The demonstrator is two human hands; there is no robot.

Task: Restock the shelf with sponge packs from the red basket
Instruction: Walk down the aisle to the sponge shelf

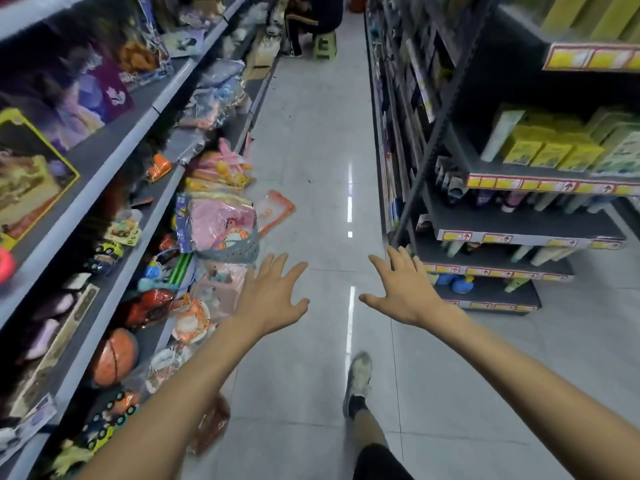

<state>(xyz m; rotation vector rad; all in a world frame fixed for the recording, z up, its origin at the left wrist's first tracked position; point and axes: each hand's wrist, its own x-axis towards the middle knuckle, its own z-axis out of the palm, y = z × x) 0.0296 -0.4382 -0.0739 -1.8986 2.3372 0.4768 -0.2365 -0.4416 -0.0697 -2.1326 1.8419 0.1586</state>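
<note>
Both hands are out in front, palms down, fingers straight and spread, and neither has hold of anything. The left hand (273, 299) and the right hand (401, 292) hang level with each other over the floor (311, 188), a clear gap between them. A shoe (358, 377) shows below and behind the right hand, which I read as a stride down the aisle.

The red basket is not in view, and no sponge pack can be made out for certain. So I cannot tell which way the basket lies from either hand, how it is turned, or which hand is nearer to it.

Just outward of the left hand runs the toy shelf (114, 161). A grey basket (232, 249) of pink packs sits just ahead of the left fingertips; it is grey, not the task's.

Just ahead and outward of the right fingers is the end of the dark shelf (519, 223). Higher and further out from that hand sit yellow boxes (550, 147), too blurred to call sponges or not. If that is the shelf to fill, the right hand is the nearer, but this is a guess.

Far ahead of both hands a person sits on a green stool (325, 45).

As I judge it, nothing of the task is within reach, so the basket must be found first.
</note>
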